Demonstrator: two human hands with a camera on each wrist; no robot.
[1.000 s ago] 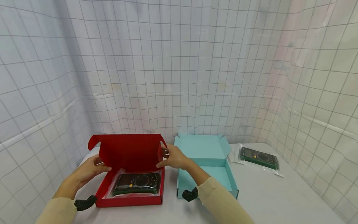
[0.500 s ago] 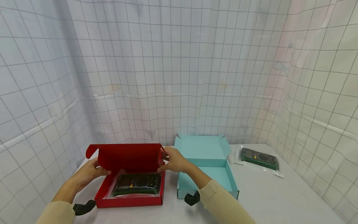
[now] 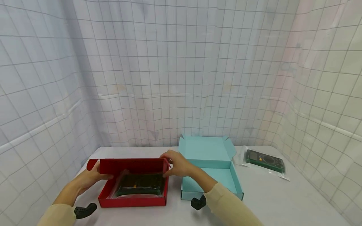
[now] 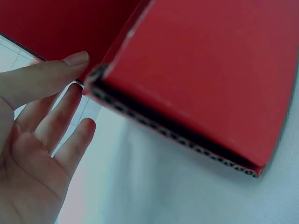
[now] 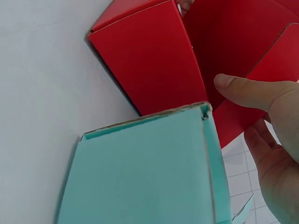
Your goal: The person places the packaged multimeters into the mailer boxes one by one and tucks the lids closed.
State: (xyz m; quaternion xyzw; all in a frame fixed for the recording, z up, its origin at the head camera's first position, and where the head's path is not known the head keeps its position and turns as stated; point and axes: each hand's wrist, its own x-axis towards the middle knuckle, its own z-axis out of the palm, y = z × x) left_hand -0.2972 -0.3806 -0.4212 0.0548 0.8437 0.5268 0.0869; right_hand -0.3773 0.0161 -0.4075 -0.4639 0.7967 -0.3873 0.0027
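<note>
A red cardboard box (image 3: pixel 133 202) stands in front of me on the left with its lid (image 3: pixel 128 164) partly lowered. Inside lies a multimeter (image 3: pixel 141 184) in a clear plastic bag, shaded by the lid. My left hand (image 3: pixel 88 179) pinches the lid's left side; in the left wrist view the thumb (image 4: pixel 77 59) lies on the inner face and fingers are behind. At the lid's right side my right hand (image 3: pixel 178 164) holds a side flap (image 5: pixel 275 58), thumb inside and fingers outside.
Right of the red box sits an open light-blue box (image 3: pixel 205 149), its lid tilted back. A second bagged multimeter (image 3: pixel 266 160) lies farther right on the white table (image 3: pixel 271 197). A gridded white curtain (image 3: pixel 181 78) encloses the back and sides.
Both hands have tipped the red lid down and toward me, from nearly upright to low over the box. The bagged multimeter is now more shaded. The light-blue box stays put.
</note>
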